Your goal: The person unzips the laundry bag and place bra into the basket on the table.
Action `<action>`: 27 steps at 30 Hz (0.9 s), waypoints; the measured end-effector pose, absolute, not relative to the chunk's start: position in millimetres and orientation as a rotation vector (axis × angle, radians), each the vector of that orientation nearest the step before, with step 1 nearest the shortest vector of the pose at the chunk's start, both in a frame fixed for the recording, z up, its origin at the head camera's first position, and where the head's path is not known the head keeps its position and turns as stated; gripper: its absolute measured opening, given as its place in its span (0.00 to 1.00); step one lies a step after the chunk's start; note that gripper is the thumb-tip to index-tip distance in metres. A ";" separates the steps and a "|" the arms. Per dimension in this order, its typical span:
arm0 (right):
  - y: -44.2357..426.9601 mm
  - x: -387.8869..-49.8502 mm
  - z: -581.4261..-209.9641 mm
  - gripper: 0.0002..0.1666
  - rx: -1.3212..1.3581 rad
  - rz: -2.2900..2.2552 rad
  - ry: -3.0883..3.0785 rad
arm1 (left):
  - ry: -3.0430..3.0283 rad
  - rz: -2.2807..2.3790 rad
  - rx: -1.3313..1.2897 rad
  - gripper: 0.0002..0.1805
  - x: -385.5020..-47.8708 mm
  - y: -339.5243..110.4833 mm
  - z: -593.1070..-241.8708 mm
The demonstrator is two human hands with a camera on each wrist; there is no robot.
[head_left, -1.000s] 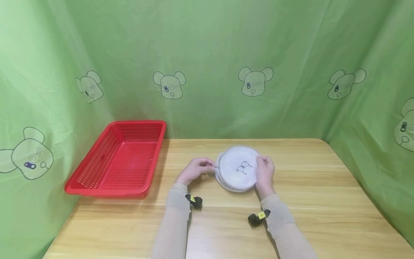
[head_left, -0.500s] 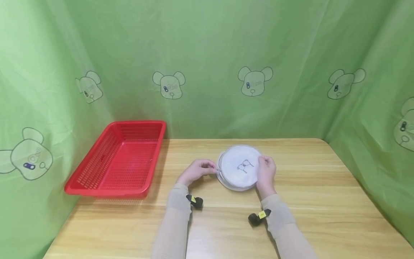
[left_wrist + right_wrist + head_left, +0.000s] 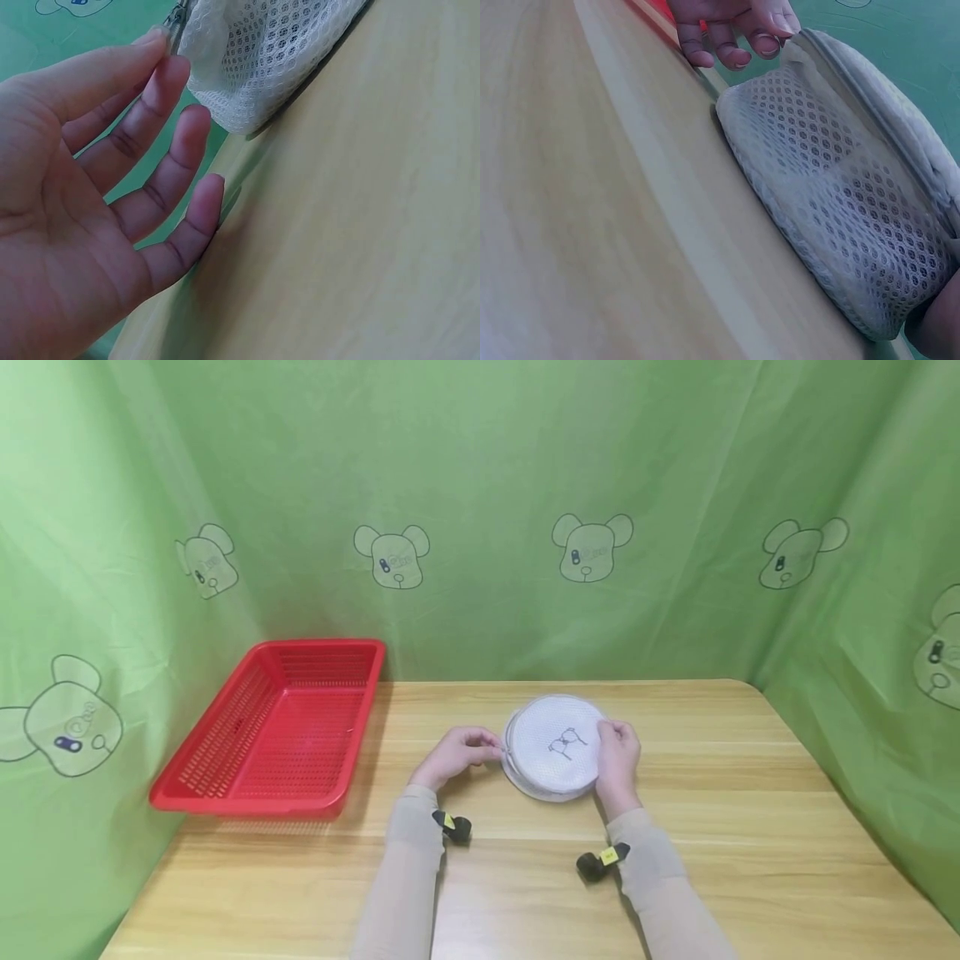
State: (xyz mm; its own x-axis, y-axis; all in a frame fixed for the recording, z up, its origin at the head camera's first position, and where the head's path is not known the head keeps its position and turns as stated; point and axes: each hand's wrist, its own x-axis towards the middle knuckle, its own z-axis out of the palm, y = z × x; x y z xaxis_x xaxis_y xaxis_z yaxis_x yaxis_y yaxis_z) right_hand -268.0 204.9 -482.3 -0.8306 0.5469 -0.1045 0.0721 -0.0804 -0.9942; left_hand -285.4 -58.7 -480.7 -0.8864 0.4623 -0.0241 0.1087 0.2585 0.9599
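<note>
A round white mesh bag (image 3: 555,747) with a small line drawing on its top stands on the table. My left hand (image 3: 459,755) is at its left edge; in the left wrist view the thumb and forefinger of that hand (image 3: 112,165) pinch a metal zipper pull (image 3: 177,16). My right hand (image 3: 618,764) grips the bag's right edge. The right wrist view shows the honeycomb mesh side of the bag (image 3: 832,187) and the zipper along its upper rim, with only a bit of my right hand (image 3: 936,322) at the corner.
A red perforated plastic basket (image 3: 300,743) stands at the left of the wooden table (image 3: 750,827). Green curtains (image 3: 487,443) with printed bear heads hang behind the table and on both sides. A small black device with a yellow label is strapped at each wrist.
Since a second ago the bag has shifted very slightly right and toward the back, and my right hand has moved a little with it. Both hands keep their hold.
</note>
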 end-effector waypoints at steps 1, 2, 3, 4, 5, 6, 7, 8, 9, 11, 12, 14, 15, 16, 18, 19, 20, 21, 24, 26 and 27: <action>205.0 -268.1 -482.4 0.05 -0.667 1.981 -1.863 | 2.234 1.672 0.521 0.12 -285.4 -58.6 -480.9; 204.9 -268.2 -482.3 0.05 -0.665 1.983 -1.865 | 2.233 1.678 0.514 0.12 -285.1 -58.5 -480.7; 204.9 -268.2 -482.0 0.05 -0.664 1.985 -1.870 | 2.229 1.684 0.507 0.13 -285.0 -58.4 -480.8; 204.8 -268.2 -481.8 0.05 -0.662 1.988 -1.870 | 2.228 1.688 0.501 0.13 -284.8 -58.3 -480.7; 205.0 -268.4 -481.6 0.05 -0.659 1.987 -1.873 | 2.228 1.694 0.495 0.13 -284.6 -58.2 -480.7; 205.2 -268.4 -481.4 0.05 -0.661 1.992 -1.873 | 2.227 1.699 0.484 0.13 -284.4 -58.1 -480.9; 205.2 -268.7 -481.3 0.05 -0.662 1.995 -1.871 | 2.227 1.703 0.475 0.13 -284.3 -58.0 -480.8; 205.4 -268.9 -481.2 0.05 -0.664 1.996 -1.870 | 2.228 1.706 0.463 0.13 -284.0 -57.9 -480.7; 205.5 -268.9 -481.0 0.05 -0.663 1.995 -1.872 | 2.230 1.709 0.451 0.13 -284.1 -57.9 -480.9; 205.8 -269.2 -480.9 0.05 -0.659 2.003 -1.868 | 2.236 1.717 0.433 0.13 -284.4 -57.9 -481.3; 205.7 -269.3 -480.8 0.05 -0.656 2.011 -1.861 | 2.240 1.721 0.422 0.13 -284.8 -57.9 -481.7; 205.7 -269.4 -480.3 0.05 -0.649 2.013 -1.857 | 2.254 1.731 0.404 0.13 -285.8 -58.1 -482.3; 205.5 -269.2 -479.9 0.05 -0.646 2.014 -1.855 | 2.262 1.733 0.394 0.13 -286.3 -58.2 -482.6; 205.4 -269.2 -479.6 0.05 -0.645 2.022 -1.849 | 2.270 1.734 0.385 0.13 -286.8 -58.4 -482.7; 205.0 -269.0 -479.1 0.05 -0.642 2.028 -1.848 | 2.289 1.741 0.362 0.12 -287.6 -58.8 -483.2; 204.7 -269.0 -478.9 0.06 -0.640 2.034 -1.847 | 2.298 1.743 0.350 0.11 -287.9 -59.1 -483.2; 204.3 -268.9 -478.8 0.06 -0.638 2.045 -1.844 | 2.305 1.747 0.337 0.11 -288.0 -59.2 -483.1; 203.9 -268.7 -478.7 0.06 -0.635 2.050 -1.847 | 2.312 1.755 0.318 0.11 -287.6 -59.1 -482.9; 203.4 -269.3 -480.1 0.06 -0.628 2.069 -1.838 | 2.326 1.784 0.284 0.11 -287.6 -59.4 -482.3; 203.6 -270.2 -480.6 0.06 -0.623 2.076 -1.832 | 2.328 1.811 0.264 0.11 -288.0 -59.5 -482.1; 203.7 -270.4 -480.6 0.06 -0.622 2.077 -1.831 | 2.327 1.826 0.257 0.11 -288.5 -59.5 -482.2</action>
